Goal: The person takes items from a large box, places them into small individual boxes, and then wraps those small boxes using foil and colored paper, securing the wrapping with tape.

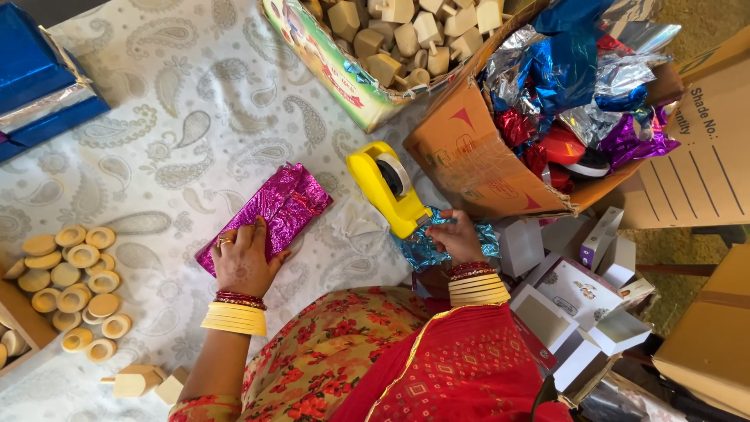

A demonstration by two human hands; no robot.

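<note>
My left hand presses flat on the near end of a box wrapped in shiny magenta foil, which lies on the white paisley cloth. Off to the right, my right hand is at the yellow tape dispenser, fingers at its blade end, above a crumpled piece of blue foil. Both wrists carry yellow and red bangles. The fingertips of my right hand are partly hidden by the dispenser and the foil.
A carton of wooden pieces stands at the top, a brown carton of crumpled coloured foil at the right. Small white boxes pile at the lower right. Round wooden discs lie at the left, blue wrapped boxes at the top left.
</note>
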